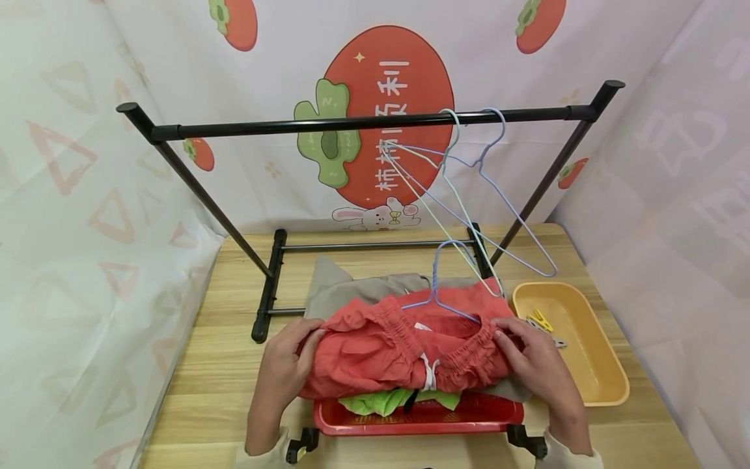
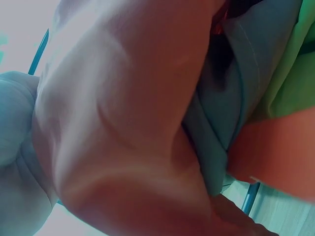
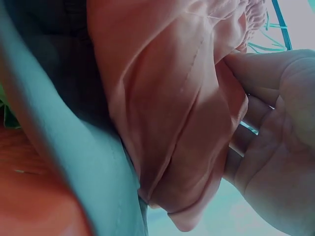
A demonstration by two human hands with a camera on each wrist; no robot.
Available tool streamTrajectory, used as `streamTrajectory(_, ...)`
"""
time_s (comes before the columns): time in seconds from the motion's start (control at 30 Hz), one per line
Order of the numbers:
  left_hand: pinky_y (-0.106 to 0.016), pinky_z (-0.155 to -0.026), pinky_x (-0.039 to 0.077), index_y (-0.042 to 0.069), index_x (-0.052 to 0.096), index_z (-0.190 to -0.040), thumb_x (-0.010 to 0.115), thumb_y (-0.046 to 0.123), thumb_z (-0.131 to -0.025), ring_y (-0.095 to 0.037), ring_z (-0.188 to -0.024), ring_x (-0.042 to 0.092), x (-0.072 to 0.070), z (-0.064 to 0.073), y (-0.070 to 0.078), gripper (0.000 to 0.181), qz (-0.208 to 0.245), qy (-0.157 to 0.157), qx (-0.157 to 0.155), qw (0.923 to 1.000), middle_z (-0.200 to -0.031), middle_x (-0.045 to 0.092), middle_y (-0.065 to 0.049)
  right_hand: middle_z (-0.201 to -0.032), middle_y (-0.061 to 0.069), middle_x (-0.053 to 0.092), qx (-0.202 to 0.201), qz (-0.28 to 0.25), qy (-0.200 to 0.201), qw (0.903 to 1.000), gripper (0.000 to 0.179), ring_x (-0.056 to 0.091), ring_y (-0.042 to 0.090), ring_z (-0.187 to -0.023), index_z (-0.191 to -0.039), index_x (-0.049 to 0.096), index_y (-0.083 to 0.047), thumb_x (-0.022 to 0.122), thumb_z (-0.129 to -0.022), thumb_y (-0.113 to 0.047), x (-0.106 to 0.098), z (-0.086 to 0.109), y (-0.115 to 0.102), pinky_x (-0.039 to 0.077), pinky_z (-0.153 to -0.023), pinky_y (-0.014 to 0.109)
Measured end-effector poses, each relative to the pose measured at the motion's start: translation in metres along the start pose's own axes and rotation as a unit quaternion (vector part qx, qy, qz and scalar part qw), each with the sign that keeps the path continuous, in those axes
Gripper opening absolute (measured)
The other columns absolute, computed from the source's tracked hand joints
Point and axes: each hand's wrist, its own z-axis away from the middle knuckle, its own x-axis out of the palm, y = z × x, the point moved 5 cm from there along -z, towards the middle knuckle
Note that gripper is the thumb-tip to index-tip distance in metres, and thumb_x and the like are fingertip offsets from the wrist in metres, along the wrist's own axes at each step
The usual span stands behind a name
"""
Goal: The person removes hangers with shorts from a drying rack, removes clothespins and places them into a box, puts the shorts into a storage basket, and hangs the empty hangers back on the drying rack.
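Red shorts (image 1: 369, 358) with a gathered elastic waistband and a white drawstring are held up above a red basket (image 1: 410, 428). My left hand (image 1: 284, 365) pinches the shorts' left edge between thumb and fingers. At the right end of the waistband, my right hand (image 1: 536, 358) grips the fabric, thumb in front. A blue hanger (image 1: 435, 283) has its lower part inside the waist opening, its hook sticking up free. In the right wrist view, the fingers (image 3: 251, 110) are partly behind the red cloth. Red fabric (image 2: 123, 108) fills most of the left wrist view.
A black rack's top bar (image 1: 281, 127) carries a pale green hanger (image 1: 454, 189) and another blue hanger (image 1: 515, 208). Grey clothing (image 1: 346, 293) lies behind the shorts, bright green fabric (image 1: 377, 402) below. At right, a yellow basin (image 1: 592, 352) contains clothespins (image 1: 541, 320).
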Motion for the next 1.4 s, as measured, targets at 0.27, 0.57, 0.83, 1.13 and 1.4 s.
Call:
streamTrajectory(0.27, -0.024, -0.068, 0.050, 0.009, 0.074, -0.106, 0.076, -0.005, -0.089, -0.007, -0.079, 0.058, 0.007, 0.000, 0.005, 0.022, -0.002, -0.016, 0.015, 0.9998, -0.092, 0.064, 0.006, -0.107, 0.007, 0.072, 0.005, 0.009, 0.011, 0.9999, 0.028, 0.063, 0.017, -0.095, -0.112, 0.074, -0.004, 0.074, -0.088, 0.011, 0.000, -0.002, -0.001, 0.039, -0.089, 0.008)
streamTrajectory(0.57, -0.029, -0.069, 0.054, 0.008, 0.074, -0.105, 0.076, -0.005, -0.089, -0.010, -0.080, 0.061, 0.009, -0.003, 0.012, 0.020, -0.019, -0.019, 0.027, 0.9993, -0.092, 0.065, 0.004, -0.107, 0.008, 0.072, -0.003, 0.013, 0.024, 0.9996, 0.026, 0.065, 0.022, -0.097, -0.110, 0.074, -0.001, 0.073, -0.088, 0.013, 0.000, -0.005, -0.009, 0.038, -0.091, 0.007)
streamTrajectory(0.83, -0.030, -0.065, 0.052, 0.011, 0.072, -0.101, 0.080, 0.001, -0.088, -0.008, -0.074, 0.053, 0.015, -0.004, 0.017, 0.017, -0.054, -0.042, 0.040, 0.9969, -0.087, 0.060, 0.006, -0.106, 0.006, 0.072, -0.018, 0.003, 0.024, 0.9996, 0.027, 0.064, 0.021, -0.098, -0.109, 0.074, -0.002, 0.072, -0.087, 0.014, 0.003, -0.008, -0.012, 0.038, -0.093, 0.010)
streamTrajectory(1.13, -0.032, -0.066, 0.053, 0.010, 0.072, -0.102, 0.079, 0.001, -0.089, -0.009, -0.075, 0.055, 0.018, -0.006, 0.020, 0.017, -0.051, -0.037, 0.048, 0.9968, -0.088, 0.060, 0.005, -0.106, 0.006, 0.072, -0.008, 0.003, 0.020, 0.9998, 0.026, 0.065, 0.020, -0.100, -0.110, 0.073, -0.002, 0.071, -0.088, 0.013, 0.007, -0.007, -0.013, 0.038, -0.094, 0.010)
streamTrajectory(1.4, -0.041, -0.080, 0.056, 0.006, 0.072, -0.104, 0.076, 0.002, -0.091, -0.020, -0.088, 0.064, 0.027, -0.009, 0.026, 0.014, -0.036, -0.032, 0.067, 0.9966, -0.095, 0.067, -0.001, -0.101, 0.003, 0.071, -0.012, 0.003, 0.021, 0.9997, 0.027, 0.063, 0.015, -0.093, -0.108, 0.073, -0.003, 0.072, -0.087, 0.014, 0.011, -0.008, -0.012, 0.040, -0.089, 0.011)
